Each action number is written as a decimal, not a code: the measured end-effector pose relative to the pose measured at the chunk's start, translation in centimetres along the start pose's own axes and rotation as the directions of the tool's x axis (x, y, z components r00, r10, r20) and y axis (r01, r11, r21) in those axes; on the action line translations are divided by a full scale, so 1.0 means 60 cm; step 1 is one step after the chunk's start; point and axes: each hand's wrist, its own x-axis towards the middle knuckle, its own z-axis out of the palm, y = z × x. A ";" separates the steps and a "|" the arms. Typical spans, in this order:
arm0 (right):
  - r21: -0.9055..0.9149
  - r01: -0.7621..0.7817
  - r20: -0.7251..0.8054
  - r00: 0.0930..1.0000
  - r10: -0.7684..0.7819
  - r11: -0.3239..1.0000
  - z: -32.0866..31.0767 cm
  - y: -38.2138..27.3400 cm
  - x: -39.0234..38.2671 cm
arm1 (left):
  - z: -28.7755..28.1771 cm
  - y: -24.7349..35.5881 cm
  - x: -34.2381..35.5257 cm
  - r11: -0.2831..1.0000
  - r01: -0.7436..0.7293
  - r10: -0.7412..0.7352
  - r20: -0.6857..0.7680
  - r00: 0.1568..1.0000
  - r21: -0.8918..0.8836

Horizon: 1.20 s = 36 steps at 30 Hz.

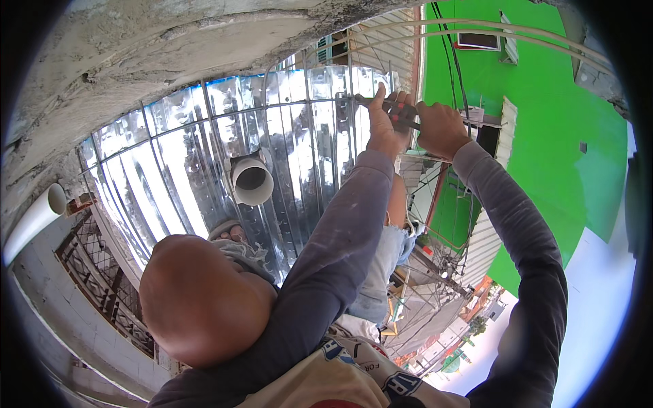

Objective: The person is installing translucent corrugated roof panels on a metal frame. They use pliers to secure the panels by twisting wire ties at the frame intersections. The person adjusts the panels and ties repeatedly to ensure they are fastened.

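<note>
A pair of pliers (403, 113) with black and red handles lies across my two hands, its jaws pointing left at the grid of thin steel bars (258, 109). My left hand (389, 129) is wrapped around the tool near the jaws, thumb raised beside it. At the handle end, my right hand (442, 129) is closed, its fingers partly hidden. The jaws touch or nearly touch a bar near the grid's right end; I cannot tell whether they grip it. Shiny corrugated metal sheeting (183, 163) lies behind the bars.
A white pipe end (252, 181) sticks up through the sheeting. Another white pipe (41, 217) stands at the left. Rough concrete (170, 47) overhangs the far side. Cables (454, 61) hang before a green wall (544, 170), and there is a drop to rooftops at the lower right.
</note>
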 end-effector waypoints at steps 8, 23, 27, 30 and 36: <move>0.400 -0.301 0.310 0.933 0.182 0.866 0.024 0.030 -0.029 | -0.019 -0.047 0.060 0.958 -0.021 0.118 -0.328 0.937 0.285; 0.536 -0.561 0.714 0.700 0.017 0.631 -0.044 0.008 0.034 | -0.015 0.031 0.066 0.985 -0.063 0.085 -0.132 0.988 0.159; 0.231 -0.064 -0.007 0.998 0.068 0.971 -0.036 -0.064 0.031 | -0.003 0.066 0.098 0.904 -0.320 0.378 -0.184 0.907 0.282; 0.647 -0.438 0.543 0.839 0.025 0.624 0.012 0.015 -0.010 | -0.019 0.001 0.010 0.974 -0.059 0.088 -0.125 0.988 0.218; 0.736 -0.482 0.507 0.858 0.084 0.475 0.043 -0.022 -0.022 | -0.032 0.021 0.041 0.951 -0.096 0.151 -0.170 0.974 0.293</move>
